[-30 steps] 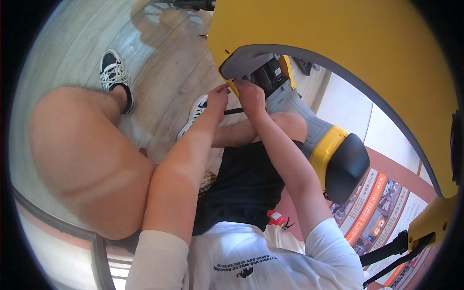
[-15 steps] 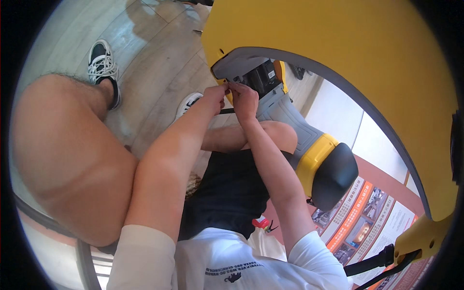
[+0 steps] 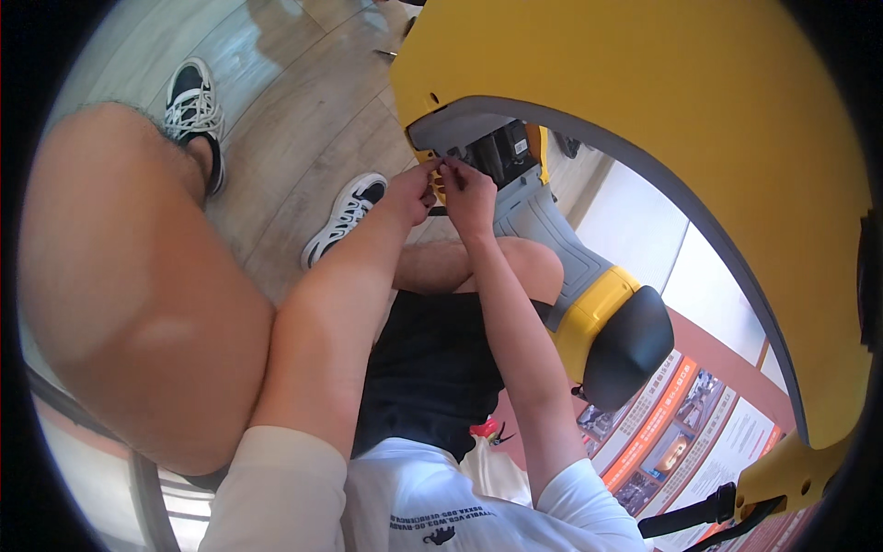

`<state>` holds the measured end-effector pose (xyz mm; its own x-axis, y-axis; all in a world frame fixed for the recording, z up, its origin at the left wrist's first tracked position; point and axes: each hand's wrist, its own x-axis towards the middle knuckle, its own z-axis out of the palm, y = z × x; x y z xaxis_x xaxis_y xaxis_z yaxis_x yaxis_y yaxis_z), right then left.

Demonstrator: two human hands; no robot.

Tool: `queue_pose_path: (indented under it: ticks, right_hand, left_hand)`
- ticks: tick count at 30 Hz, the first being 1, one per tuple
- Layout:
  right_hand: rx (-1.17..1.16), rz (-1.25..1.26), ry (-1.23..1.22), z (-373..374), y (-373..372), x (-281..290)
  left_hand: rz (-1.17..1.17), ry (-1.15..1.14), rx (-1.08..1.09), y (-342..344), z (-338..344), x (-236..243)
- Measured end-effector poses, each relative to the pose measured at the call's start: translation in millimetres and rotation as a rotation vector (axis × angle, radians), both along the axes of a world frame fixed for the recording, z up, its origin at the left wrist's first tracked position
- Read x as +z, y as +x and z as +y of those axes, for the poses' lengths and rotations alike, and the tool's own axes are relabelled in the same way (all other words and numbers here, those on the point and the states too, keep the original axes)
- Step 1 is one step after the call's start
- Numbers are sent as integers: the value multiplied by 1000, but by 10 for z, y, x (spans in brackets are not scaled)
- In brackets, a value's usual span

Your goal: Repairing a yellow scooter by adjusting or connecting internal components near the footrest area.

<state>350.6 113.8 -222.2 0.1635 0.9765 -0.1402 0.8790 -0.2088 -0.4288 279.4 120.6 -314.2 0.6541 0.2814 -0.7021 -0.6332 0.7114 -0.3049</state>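
My left hand [image 3: 412, 191] and my right hand [image 3: 469, 201] meet at the lower corner of a large yellow scooter body panel [image 3: 635, 51], by a narrow yellow edge piece with small holes [image 3: 428, 155]. Both hands have bent, pinched fingers with tips almost touching; whatever is between them is too small and hidden to name. Just behind my fingers is an open grey-lined cavity holding a black box with a white label [image 3: 506, 147]. A grey footboard [image 3: 543, 221] runs from there toward a yellow section and black seat [image 3: 625, 354].
My legs are bent around the work, with two black-and-white sneakers [image 3: 345, 221] on the plank floor [image 3: 285, 110]. At lower right are a printed board [image 3: 671, 442], a red fire extinguisher [image 3: 483, 429] and a black cable [image 3: 681, 524]. A dark frame [image 3: 156, 488] lies at lower left.
The whole view has shifted, so the scooter sits slightly differently in it and more of the middle sneaker shows. My hands stay at the same panel corner, with fingers slightly repositioned.
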Motion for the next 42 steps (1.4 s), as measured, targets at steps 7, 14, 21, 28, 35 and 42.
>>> queue_pose_path:
  ticks: [7, 14, 21, 28, 35, 42]
  right_hand:
    - [-102, -142, -7, -41, 15, 114]
    - [-133, -81, -9, -37, -12, 112]
    - [-137, -26, -16, 40, -93, 164]
    - [258, -355, 97, 137, -114, 183]
    - [469, -423, 33, 255, -72, 194]
    - [507, -272, 66, 284, -41, 217]
  left_hand:
    - [92, -63, 23, -6, -18, 132]
    - [138, -58, 36, 3, -2, 168]
    - [183, -33, 28, -41, 18, 251]
    - [172, -18, 26, -72, 48, 273]
    - [99, 22, 62, 7, -15, 96]
    - [72, -31, 125, 116, 73, -18]
